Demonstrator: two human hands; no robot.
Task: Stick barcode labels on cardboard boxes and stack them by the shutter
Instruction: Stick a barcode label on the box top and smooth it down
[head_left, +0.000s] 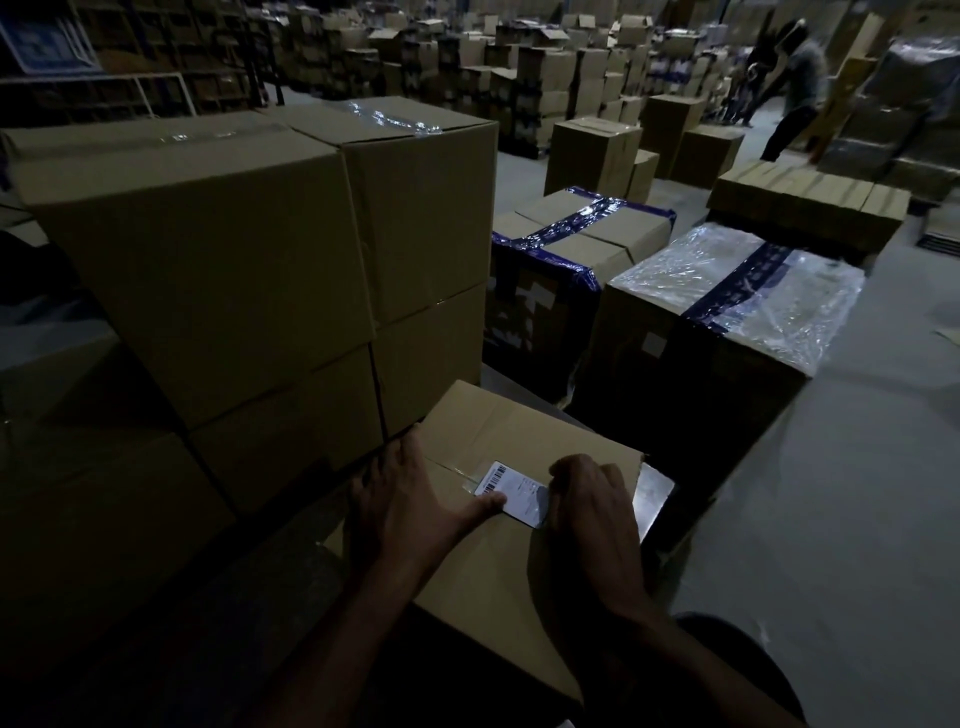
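A brown cardboard box lies low in front of me, its taped top facing up. A white barcode label lies on that top near the tape seam. My left hand rests flat on the box with fingers spread, its thumb pressing the label's near left edge. My right hand lies over the label's right end, fingers bent down onto it; the label's right edge is hidden under them. To the left stands a stack of plain cardboard boxes, two high.
Two boxes with blue tape and clear wrap stand behind on the right. More carton stacks fill the warehouse beyond. A person bends at the far right. Bare grey floor runs along the right.
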